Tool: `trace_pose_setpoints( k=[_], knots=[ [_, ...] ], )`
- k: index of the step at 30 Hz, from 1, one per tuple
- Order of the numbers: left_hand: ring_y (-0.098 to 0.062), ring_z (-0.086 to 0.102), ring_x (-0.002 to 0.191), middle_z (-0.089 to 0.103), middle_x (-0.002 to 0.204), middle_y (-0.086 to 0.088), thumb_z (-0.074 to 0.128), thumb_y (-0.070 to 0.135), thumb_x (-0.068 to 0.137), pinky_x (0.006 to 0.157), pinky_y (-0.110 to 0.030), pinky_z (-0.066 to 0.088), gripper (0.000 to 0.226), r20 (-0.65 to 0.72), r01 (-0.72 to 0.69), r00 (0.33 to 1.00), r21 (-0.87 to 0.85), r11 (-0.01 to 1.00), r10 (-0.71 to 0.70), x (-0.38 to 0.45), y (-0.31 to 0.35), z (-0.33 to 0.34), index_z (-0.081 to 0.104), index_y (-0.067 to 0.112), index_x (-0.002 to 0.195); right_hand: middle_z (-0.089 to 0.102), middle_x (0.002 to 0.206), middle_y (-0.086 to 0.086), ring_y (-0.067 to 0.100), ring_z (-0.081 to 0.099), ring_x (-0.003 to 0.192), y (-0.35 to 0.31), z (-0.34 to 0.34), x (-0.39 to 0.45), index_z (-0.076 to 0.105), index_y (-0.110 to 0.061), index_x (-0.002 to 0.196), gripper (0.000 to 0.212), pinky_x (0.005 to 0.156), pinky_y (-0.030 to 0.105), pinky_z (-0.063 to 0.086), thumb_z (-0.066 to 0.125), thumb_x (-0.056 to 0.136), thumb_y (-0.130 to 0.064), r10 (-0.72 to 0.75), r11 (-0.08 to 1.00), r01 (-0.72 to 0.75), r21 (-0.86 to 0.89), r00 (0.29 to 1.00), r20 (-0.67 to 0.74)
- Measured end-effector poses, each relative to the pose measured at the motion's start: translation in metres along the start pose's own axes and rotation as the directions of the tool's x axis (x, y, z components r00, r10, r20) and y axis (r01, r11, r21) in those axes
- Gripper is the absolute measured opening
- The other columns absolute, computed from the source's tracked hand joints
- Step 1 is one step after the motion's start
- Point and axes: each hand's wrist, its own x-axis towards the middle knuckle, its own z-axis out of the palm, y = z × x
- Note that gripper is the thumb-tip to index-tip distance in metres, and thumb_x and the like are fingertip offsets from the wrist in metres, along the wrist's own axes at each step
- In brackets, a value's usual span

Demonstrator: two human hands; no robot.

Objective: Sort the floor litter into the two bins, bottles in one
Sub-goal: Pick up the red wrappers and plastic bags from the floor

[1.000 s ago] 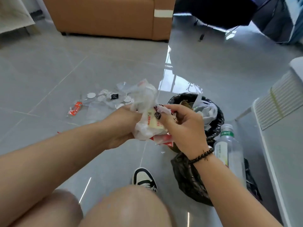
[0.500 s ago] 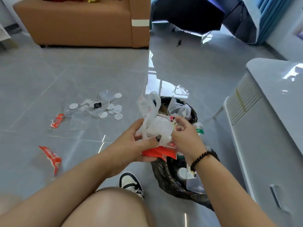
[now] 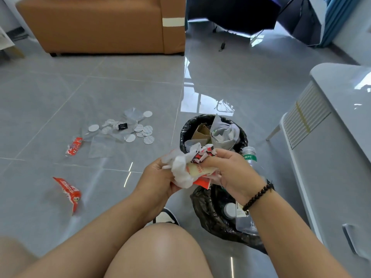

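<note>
Both hands hold one wad of litter (image 3: 184,169) made of white plastic, a yellow wrapper and red scraps. My left hand (image 3: 158,177) grips its left side and my right hand (image 3: 230,171) pinches its right side. The wad hangs just in front of a black-lined bin (image 3: 186,127) stuffed with paper and cardboard. A second black bag (image 3: 206,209) below my right wrist holds clear bottles (image 3: 251,159). On the floor to the left lie two red wrappers (image 3: 69,192), (image 3: 74,146), white round discs (image 3: 147,130) and clear plastic bags (image 3: 101,146).
A brown sofa (image 3: 100,25) stands at the back. A white cabinet (image 3: 331,147) runs along the right, close to the bins. Dark umbrellas (image 3: 241,13) lie at the back right. My knee (image 3: 160,251) and a shoe (image 3: 166,216) are in front.
The wad has been squeezed tighter and sits lower between my hands. The view has shifted slightly, with the hands staying beside the bins.
</note>
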Motion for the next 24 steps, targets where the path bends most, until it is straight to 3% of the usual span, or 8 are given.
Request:
trace_pose_setpoints(
  k=[2, 4, 7, 10, 13, 16, 22, 24],
  knots=[
    [-0.029, 0.066, 0.097, 0.070, 0.110, -0.013, 0.057, -0.006, 0.089, 0.069, -0.031, 0.060, 0.021, -0.078, -0.043, 0.996, 0.076, 0.996, 0.049, 0.004, -0.006, -0.005, 0.070, 0.004, 0.102, 0.068, 0.096, 0.018, 0.025, 0.067, 0.084, 0.001, -0.001, -0.003, 0.064, 0.003, 0.093, 0.015, 0.085, 0.041, 0.055, 0.061, 0.082, -0.007, 0.022, 0.990, -0.028, 0.135, 0.999, 0.044],
    [-0.022, 0.061, 0.111, 0.062, 0.126, -0.005, 0.060, -0.013, 0.083, 0.082, -0.034, 0.057, 0.039, -0.116, -0.171, 0.971, 0.269, 0.948, 0.208, 0.008, -0.006, -0.009, 0.077, 0.021, 0.086, 0.069, 0.092, 0.012, 0.024, 0.067, 0.079, 0.005, -0.003, -0.004, 0.063, -0.003, 0.096, 0.021, 0.085, 0.043, 0.054, 0.064, 0.079, -0.015, 0.016, 0.970, -0.028, 0.240, 0.999, 0.052],
    [0.003, 0.052, 0.118, 0.049, 0.136, 0.005, 0.064, -0.018, 0.075, 0.094, -0.016, 0.046, 0.057, 0.002, -0.393, 0.887, 0.528, 0.753, 0.462, 0.004, 0.004, -0.007, 0.076, 0.037, 0.068, 0.068, 0.110, 0.012, 0.023, 0.067, 0.090, 0.013, -0.004, -0.001, 0.050, -0.008, 0.128, 0.074, 0.087, 0.041, 0.054, 0.084, 0.066, -0.026, -0.006, 0.980, 0.001, 0.197, 1.000, 0.022],
    [0.016, 0.047, 0.112, 0.048, 0.133, 0.006, 0.061, -0.020, 0.074, 0.088, -0.004, 0.041, 0.059, 0.100, -0.479, 0.834, 0.621, 0.621, 0.543, 0.001, 0.011, -0.004, 0.072, 0.038, 0.073, 0.068, 0.114, 0.014, 0.027, 0.068, 0.098, 0.016, 0.001, -0.001, 0.052, -0.007, 0.128, 0.078, 0.081, 0.037, 0.056, 0.084, 0.058, -0.018, -0.049, 0.991, 0.048, 0.123, 0.999, 0.005],
    [0.015, 0.054, 0.102, 0.054, 0.124, 0.002, 0.054, -0.020, 0.075, 0.082, -0.008, 0.047, 0.057, 0.037, -0.420, 0.875, 0.558, 0.716, 0.483, 0.000, 0.018, -0.006, 0.075, 0.033, 0.074, 0.071, 0.107, 0.014, 0.027, 0.071, 0.091, 0.015, 0.005, 0.000, 0.061, -0.005, 0.118, 0.064, 0.074, 0.035, 0.059, 0.081, 0.057, -0.014, -0.087, 0.989, 0.101, 0.109, 0.988, -0.127],
    [-0.012, 0.069, 0.091, 0.066, 0.113, -0.002, 0.059, -0.011, 0.083, 0.079, -0.034, 0.060, 0.046, 0.036, -0.293, 0.951, 0.432, 0.853, 0.309, 0.001, 0.022, -0.008, 0.076, 0.030, 0.089, 0.073, 0.099, 0.010, 0.021, 0.071, 0.080, 0.016, 0.004, 0.007, 0.062, -0.005, 0.117, 0.054, 0.069, 0.032, 0.060, 0.080, 0.066, -0.006, -0.085, 0.984, 0.121, 0.129, 0.964, -0.254],
    [-0.026, 0.072, 0.092, 0.067, 0.106, -0.007, 0.065, -0.006, 0.084, 0.077, -0.037, 0.060, 0.039, 0.060, -0.070, 0.997, 0.479, 0.875, 0.047, 0.023, 0.053, -0.020, 0.061, 0.020, 0.112, 0.070, 0.096, 0.001, 0.014, 0.066, 0.082, -0.010, -0.047, 0.057, 0.057, -0.028, 0.092, 0.036, 0.076, 0.035, 0.057, 0.083, 0.071, -0.016, -0.326, 0.942, 0.194, -0.274, 0.721, -0.612],
    [-0.024, 0.073, 0.087, 0.070, 0.099, -0.009, 0.059, -0.006, 0.087, 0.079, -0.039, 0.059, 0.032, 0.056, -0.037, 0.998, 0.482, 0.876, 0.011, 0.035, 0.065, -0.027, 0.061, 0.015, 0.111, 0.066, 0.099, -0.002, 0.016, 0.065, 0.089, -0.017, -0.061, 0.082, 0.053, -0.031, 0.088, 0.034, 0.082, 0.040, 0.056, 0.079, 0.072, -0.017, -0.426, 0.863, 0.118, -0.491, 0.692, -0.582]
  ],
)
